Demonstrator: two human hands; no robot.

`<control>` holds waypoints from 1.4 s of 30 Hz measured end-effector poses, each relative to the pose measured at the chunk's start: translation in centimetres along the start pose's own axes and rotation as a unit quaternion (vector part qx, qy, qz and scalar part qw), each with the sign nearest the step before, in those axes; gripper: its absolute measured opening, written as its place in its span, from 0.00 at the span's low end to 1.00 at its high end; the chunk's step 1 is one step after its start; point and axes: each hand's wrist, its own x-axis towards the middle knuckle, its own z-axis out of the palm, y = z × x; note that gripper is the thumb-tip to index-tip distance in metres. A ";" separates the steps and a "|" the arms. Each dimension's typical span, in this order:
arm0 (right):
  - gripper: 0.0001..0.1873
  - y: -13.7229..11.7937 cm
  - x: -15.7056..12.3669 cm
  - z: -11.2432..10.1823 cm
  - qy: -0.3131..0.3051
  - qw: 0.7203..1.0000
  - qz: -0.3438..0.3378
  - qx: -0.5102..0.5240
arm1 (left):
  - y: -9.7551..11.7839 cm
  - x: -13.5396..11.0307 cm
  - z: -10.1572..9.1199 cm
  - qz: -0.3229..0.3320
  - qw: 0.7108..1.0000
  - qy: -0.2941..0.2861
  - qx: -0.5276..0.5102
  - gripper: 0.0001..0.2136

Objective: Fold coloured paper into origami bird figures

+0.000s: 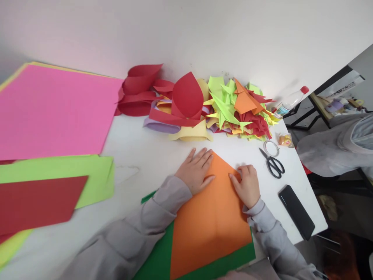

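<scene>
At the near edge of the white desk (145, 157), orange paper (214, 217) overlaps green paper (159, 256). The left hand (194, 171) lies on the orange, grip flat, unclamped; whether the right hand (247, 186) pinches it, I cannot tell. A pale wall (175, 35) backs the far edge; a person (323, 149) is beyond the right.

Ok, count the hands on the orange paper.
2. The left hand lies over the upper left edge of the orange paper, the right hand at its upper right edge.

Orange sheet (214, 219), green paper (155, 251), pink sheet (58, 112), black phone (296, 212)
</scene>
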 end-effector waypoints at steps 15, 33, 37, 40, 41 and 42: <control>0.15 -2.6 -1.2 0.1 -0.005 0.995 -0.095 0.007 | 0.3 0.0 -0.1 -0.003 1.000 0.018 -0.009 0.26; 0.37 -5.2 -3.2 0.0 -0.162 0.958 -0.229 -0.064 | 0.4 0.1 -0.2 0.007 1.000 0.003 -0.008 0.24; 0.41 -5.2 -3.3 -0.7 -0.182 0.955 -0.228 -0.049 | 0.4 0.1 -0.5 0.015 1.000 0.010 -0.015 0.22; 0.39 -4.2 -2.6 -1.6 -0.202 0.949 -0.239 0.020 | 0.3 0.1 -0.6 0.022 0.999 0.019 -0.014 0.21; 0.37 -3.8 -2.1 -1.9 -0.204 0.947 -0.244 0.052 | 0.3 0.1 -0.6 0.024 0.999 0.021 -0.013 0.21; 0.36 -3.2 -1.7 -2.1 -0.201 0.946 -0.244 0.079 | 0.3 0.1 -0.6 0.026 0.999 0.022 -0.012 0.21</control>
